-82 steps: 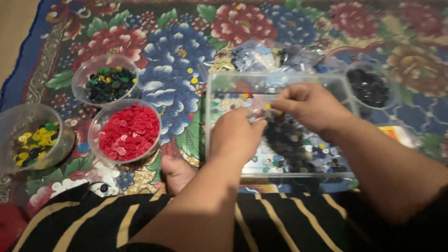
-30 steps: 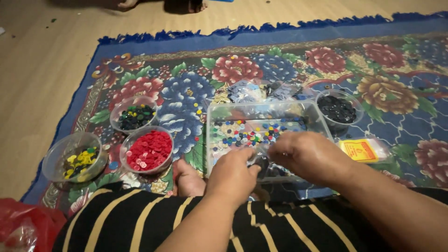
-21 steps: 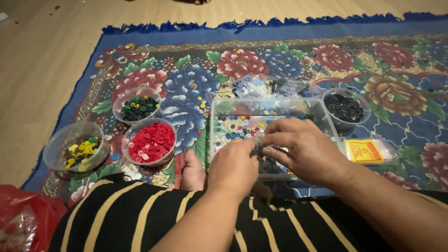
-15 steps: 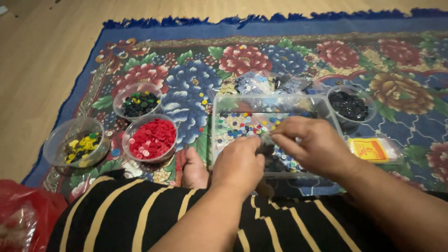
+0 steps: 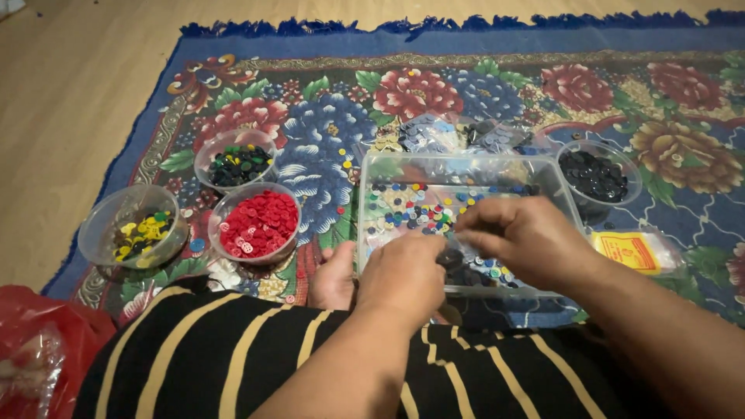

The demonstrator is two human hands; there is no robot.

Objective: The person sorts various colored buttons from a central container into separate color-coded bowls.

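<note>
**Sorting mixed buttons from the clear tray**

Both hands work over the clear rectangular tray (image 5: 372,167) of mixed coloured buttons (image 5: 403,209). Left hand (image 5: 403,275) hovers at the tray's 6 o'clock edge, fingers curled down; whether it pinches anything is hidden. Right hand (image 5: 524,237) sits toward 4 o'clock, fingertips drawn narrow as if nipping a small button, though the piece itself cannot be made out.

To do this step well, I judge: pick one colour at a time, lift cleanly, and keep the tray steady. Sorted bowls wait at 9 o'clock: red buttons (image 5: 258,223), dark green ones (image 5: 237,164), yellow and green ones (image 5: 140,234). A bowl of black buttons (image 5: 596,174) stands at 2 o'clock.
</note>
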